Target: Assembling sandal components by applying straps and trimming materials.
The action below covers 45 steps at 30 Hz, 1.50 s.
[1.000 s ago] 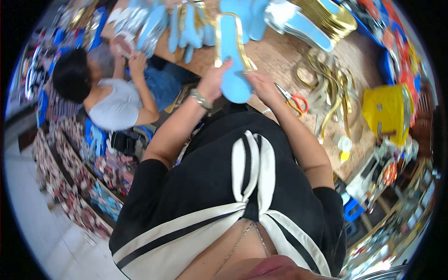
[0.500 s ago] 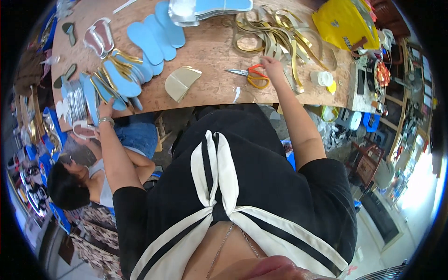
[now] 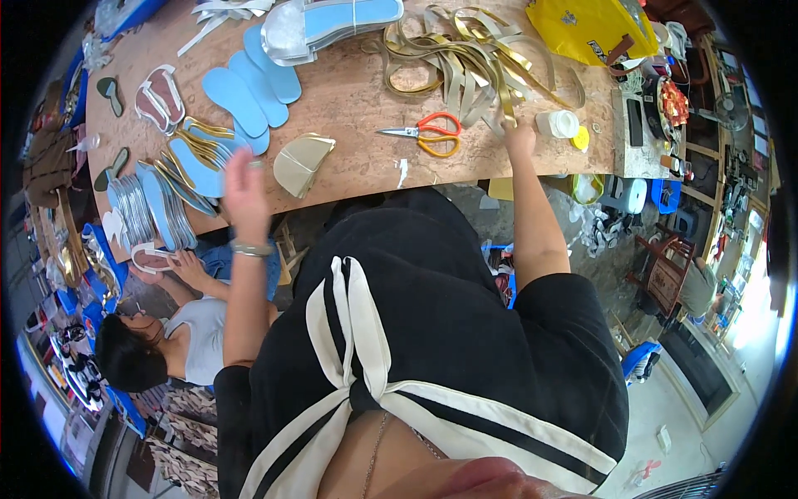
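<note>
On the right, my right hand has its fingers closed at the near end of a gold strap. This strap runs back into a loose tangle of gold and beige straps. My left hand, smeared by motion, is in the air just over the table's near edge; its fingers cannot be made out. Beside it lie blue and gold sole pieces. Scissors with orange and yellow handles rest between the hands, blades pointing left. A beige folded piece sits near the table's front edge.
Blue soles fan out behind, near a plastic-wrapped sole stack. A white jar and yellow lid stand right of my right hand. A yellow bag is at back right. At left, a seated co-worker holds a white-edged piece.
My left hand has lifted off the sole pieces and moved right. My right hand has left the scissors and moved right to the gold strap's end. The view has shifted slightly.
</note>
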Available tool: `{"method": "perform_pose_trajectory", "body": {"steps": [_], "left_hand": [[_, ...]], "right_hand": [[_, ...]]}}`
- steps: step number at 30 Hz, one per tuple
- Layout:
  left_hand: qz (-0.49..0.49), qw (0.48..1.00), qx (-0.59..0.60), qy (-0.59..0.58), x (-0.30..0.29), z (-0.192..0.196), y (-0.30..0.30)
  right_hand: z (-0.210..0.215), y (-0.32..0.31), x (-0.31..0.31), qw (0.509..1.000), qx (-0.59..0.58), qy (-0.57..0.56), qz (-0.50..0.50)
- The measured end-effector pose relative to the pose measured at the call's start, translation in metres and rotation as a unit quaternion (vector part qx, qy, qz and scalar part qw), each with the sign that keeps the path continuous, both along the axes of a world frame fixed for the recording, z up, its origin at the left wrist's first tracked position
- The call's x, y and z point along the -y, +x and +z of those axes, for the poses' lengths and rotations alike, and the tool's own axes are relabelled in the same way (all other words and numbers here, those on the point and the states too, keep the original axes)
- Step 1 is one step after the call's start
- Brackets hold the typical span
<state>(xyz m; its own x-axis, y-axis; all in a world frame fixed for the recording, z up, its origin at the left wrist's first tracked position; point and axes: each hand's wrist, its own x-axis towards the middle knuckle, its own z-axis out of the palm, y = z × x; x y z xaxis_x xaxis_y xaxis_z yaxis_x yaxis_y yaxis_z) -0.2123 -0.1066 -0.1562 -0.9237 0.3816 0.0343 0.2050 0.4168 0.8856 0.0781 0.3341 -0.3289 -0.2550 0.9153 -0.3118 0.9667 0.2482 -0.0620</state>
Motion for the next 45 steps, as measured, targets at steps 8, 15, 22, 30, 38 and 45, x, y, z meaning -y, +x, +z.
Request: {"method": "perform_pose_trajectory", "body": {"steps": [8, 15, 22, 30, 38, 45], "left_hand": [[-0.171, 0.902, 0.344, 0.196, -0.142, 0.039, 0.084], [-0.119, 0.925, 0.254, 0.258, -0.141, 0.081, 0.087], [-0.162, 0.929, 0.241, 0.229, -0.131, 0.096, 0.145], [-0.121, 0.987, -0.049, 0.099, -0.131, 0.093, 0.206], [-0.093, 0.945, 0.214, 0.23, -0.127, 0.113, 0.22], [-0.043, 0.884, 0.218, 0.412, -0.133, 0.123, 0.199]], "right_hand": [[0.189, -0.115, 0.168, 0.739, -0.472, -0.052, 0.478], [0.206, -0.078, 0.19, 0.755, -0.392, -0.188, 0.491], [0.267, -0.071, 0.159, 0.691, -0.556, -0.41, 0.212], [0.292, -0.058, 0.159, 0.621, -0.548, -0.511, 0.23], [0.282, -0.037, 0.145, 0.609, -0.594, -0.488, 0.197], [0.254, -0.043, 0.131, 0.584, -0.545, -0.49, 0.348]]}}
